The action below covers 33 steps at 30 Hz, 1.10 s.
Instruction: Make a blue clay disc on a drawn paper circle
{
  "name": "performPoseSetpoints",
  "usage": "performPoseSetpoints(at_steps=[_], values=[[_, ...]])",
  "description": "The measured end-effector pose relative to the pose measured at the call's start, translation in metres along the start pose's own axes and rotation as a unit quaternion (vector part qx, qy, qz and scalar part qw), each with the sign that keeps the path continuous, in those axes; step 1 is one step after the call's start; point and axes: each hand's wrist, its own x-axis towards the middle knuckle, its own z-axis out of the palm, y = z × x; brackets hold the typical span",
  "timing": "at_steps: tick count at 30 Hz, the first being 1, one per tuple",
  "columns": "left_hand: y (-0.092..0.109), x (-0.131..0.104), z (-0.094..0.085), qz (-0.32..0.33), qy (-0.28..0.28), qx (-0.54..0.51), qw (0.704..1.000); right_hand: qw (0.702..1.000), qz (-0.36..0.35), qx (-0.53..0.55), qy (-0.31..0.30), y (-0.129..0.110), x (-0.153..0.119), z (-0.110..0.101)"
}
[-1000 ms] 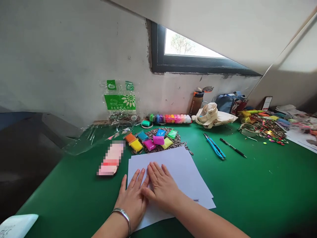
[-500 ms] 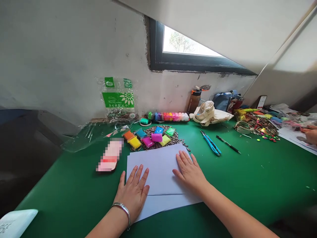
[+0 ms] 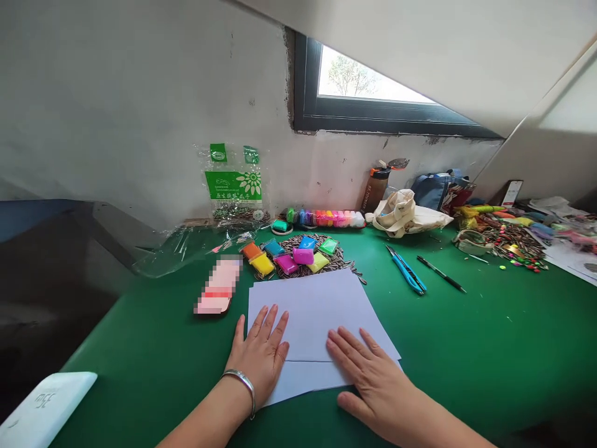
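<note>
White paper sheets [image 3: 310, 317] lie overlapping on the green table, a lower sheet showing along the near edge. My left hand [image 3: 261, 351], with a silver bangle at the wrist, rests flat on their left side, fingers spread. On the lower right part of the paper lies my right hand [image 3: 368, 373], palm down, its thumb apart and over the green surface. Neither hand holds anything. Just behind the paper, small packets of coloured clay, among them a yellow packet [image 3: 262, 266], sit on a pile of striped seeds [image 3: 342, 260].
A pink phone-like object [image 3: 219, 289] lies left of the paper. To the right are a blue cutter [image 3: 405, 271] and a black pen [image 3: 441, 274]. Along the wall stand a clear bag [image 3: 236, 186], a clay row [image 3: 331, 218], a cloth bag [image 3: 405, 214] and a bottle [image 3: 374, 190].
My right hand has slid toward me, from the paper's upper right to its lower right. My left hand stays on the left side. The view has shifted slightly left.
</note>
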Motion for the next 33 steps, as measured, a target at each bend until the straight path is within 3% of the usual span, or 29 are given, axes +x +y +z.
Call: performPoseSetpoints(at_steps=[4,7,15,20,24,26,29,33], values=[[0.001,-0.002,-0.003,-0.002,-0.006,-0.007,1.000,0.998,0.036,-0.046,0.019,0.021,-0.029,-0.001],[0.001,-0.002,-0.002,0.000,-0.002,-0.007,1.000,0.995,0.059,-0.072,0.047,0.023,-0.036,-0.002],[0.000,-0.009,-0.003,0.012,0.059,0.008,0.998,0.985,0.034,-0.076,0.148,0.010,-0.006,0.002],[0.020,-0.010,-0.012,0.117,0.143,0.010,0.983,0.985,0.004,-0.040,0.169,0.010,0.014,0.004],[0.034,0.002,-0.003,0.178,0.097,-0.023,0.979,0.978,-0.004,-0.010,0.209,0.041,0.023,-0.007],[0.036,0.007,0.002,0.176,0.065,-0.036,0.981,0.958,0.082,-0.012,0.275,0.077,0.023,-0.023],[0.035,0.010,0.003,0.164,0.041,-0.051,0.984,0.890,0.349,-0.075,0.284,0.141,0.021,-0.051],[0.035,0.008,-0.002,0.154,0.022,-0.067,0.986,0.845,0.448,-0.103,0.273,0.196,0.024,-0.063]])
